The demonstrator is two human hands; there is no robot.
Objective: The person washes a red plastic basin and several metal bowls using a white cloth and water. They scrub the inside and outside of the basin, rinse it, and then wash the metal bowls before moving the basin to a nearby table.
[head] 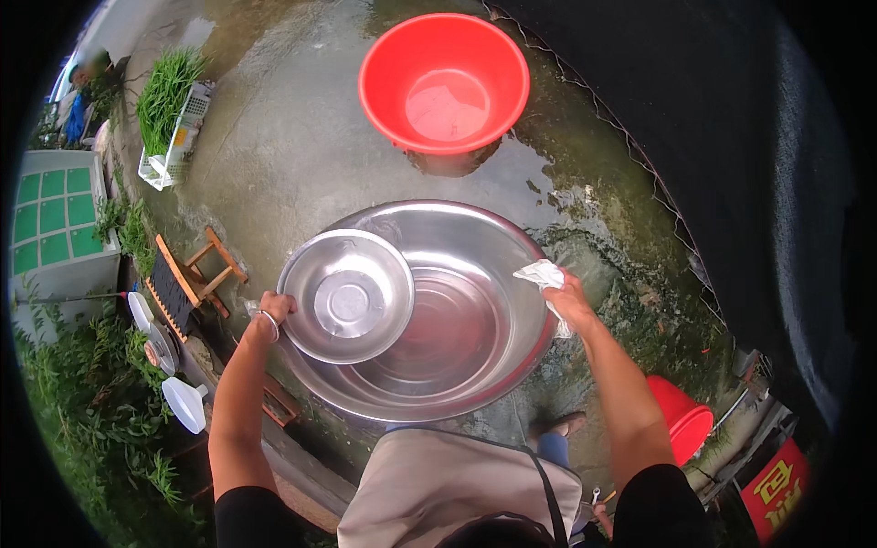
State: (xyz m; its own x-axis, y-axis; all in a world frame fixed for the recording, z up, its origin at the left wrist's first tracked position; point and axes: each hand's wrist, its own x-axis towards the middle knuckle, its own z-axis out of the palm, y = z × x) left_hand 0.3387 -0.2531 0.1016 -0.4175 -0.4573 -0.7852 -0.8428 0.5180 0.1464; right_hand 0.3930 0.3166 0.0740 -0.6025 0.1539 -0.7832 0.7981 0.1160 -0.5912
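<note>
My left hand (277, 308) grips the left rim of a small stainless steel basin (390, 274), which overlaps the left part of a much larger stainless steel basin (473, 240). A ring-shaped bracelet is on that wrist. In my right hand (569, 298) is a crumpled white cloth (541, 272), beside the large basin's right rim. Part of the cloth hangs below my fingers. The inside of the large basin shows a shiny, ringed bottom. Beyond it stands a red plastic basin (377, 103) with what looks like a little water in the bottom.
A white plastic crate (179, 147) of long green leaves (164, 96) stands at the upper left. Nearer are a folding stool (199, 274), white lids and plants. A red bucket (675, 418) stands lower right, beside a dark sheet (671, 103). The concrete floor (288, 137) is wet.
</note>
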